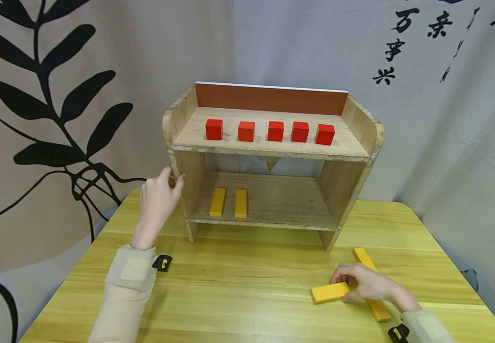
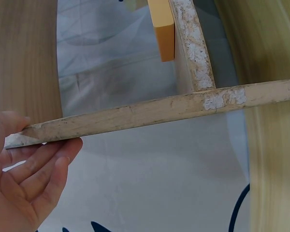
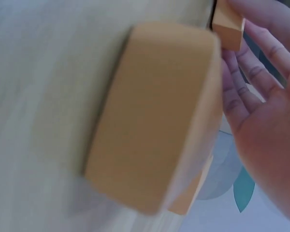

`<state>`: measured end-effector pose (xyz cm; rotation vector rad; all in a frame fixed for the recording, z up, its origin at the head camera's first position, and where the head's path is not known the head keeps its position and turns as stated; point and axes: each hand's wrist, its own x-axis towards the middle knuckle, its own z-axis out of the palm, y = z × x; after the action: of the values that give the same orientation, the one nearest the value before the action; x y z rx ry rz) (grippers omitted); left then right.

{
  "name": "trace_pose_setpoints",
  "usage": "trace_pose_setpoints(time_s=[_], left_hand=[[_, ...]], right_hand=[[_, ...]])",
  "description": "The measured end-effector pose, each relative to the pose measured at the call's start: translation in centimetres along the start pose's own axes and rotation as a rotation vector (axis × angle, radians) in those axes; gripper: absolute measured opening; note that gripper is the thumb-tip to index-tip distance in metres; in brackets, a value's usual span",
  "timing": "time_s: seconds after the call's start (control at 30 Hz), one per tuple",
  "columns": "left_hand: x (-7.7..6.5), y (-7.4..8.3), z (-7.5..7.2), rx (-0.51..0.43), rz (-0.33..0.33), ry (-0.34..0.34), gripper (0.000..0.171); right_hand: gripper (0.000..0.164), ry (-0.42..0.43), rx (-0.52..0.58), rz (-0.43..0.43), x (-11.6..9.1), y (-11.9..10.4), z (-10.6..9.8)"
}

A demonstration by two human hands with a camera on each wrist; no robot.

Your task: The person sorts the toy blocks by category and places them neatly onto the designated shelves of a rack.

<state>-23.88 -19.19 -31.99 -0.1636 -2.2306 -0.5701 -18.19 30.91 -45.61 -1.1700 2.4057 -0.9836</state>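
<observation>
My left hand point(image 1: 156, 205) grips the left side panel of a small wooden two-tier shelf point(image 1: 273, 153). In the left wrist view, thumb and fingers lie on opposite sides of the panel's edge point(image 2: 135, 111). At the lower right of the table, my right hand point(image 1: 369, 282) pinches a flat yellow block point(image 1: 328, 293) between thumb and fingers. The block's near end shows at the top of the right wrist view. A second yellow block point(image 1: 379, 310) lies under the right hand, which hides its middle; it looms large in the right wrist view.
Several red cubes point(image 1: 275, 131) stand in a row on the upper shelf. Two yellow blocks point(image 1: 217, 202) lie side by side at the left of the lower shelf point(image 1: 286, 200). The wooden table point(image 1: 230, 286) ends before curtains point(image 1: 457, 133) behind and at the sides.
</observation>
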Motion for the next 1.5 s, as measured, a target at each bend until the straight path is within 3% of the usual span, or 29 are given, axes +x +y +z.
trace_pose_setpoints(time_s=[0.33,0.87,1.13,1.5], left_hand=[[0.0,0.0,0.0,-0.005,0.003,0.005,0.029],[0.0,0.0,0.0,-0.01,0.016,0.009,0.028],[0.0,0.0,0.0,-0.009,0.006,0.002,0.028],[0.0,0.0,0.0,-0.005,-0.001,0.0,0.028]], right_hand=[[0.031,0.06,-0.035,-0.003,0.6,-0.5,0.1],[0.032,0.26,-0.241,-0.021,3.2,-1.5,0.2],[0.031,0.315,-0.228,-0.037,4.6,-2.3,0.2],[0.033,0.441,-0.218,0.023,6.6,-4.1,0.2]])
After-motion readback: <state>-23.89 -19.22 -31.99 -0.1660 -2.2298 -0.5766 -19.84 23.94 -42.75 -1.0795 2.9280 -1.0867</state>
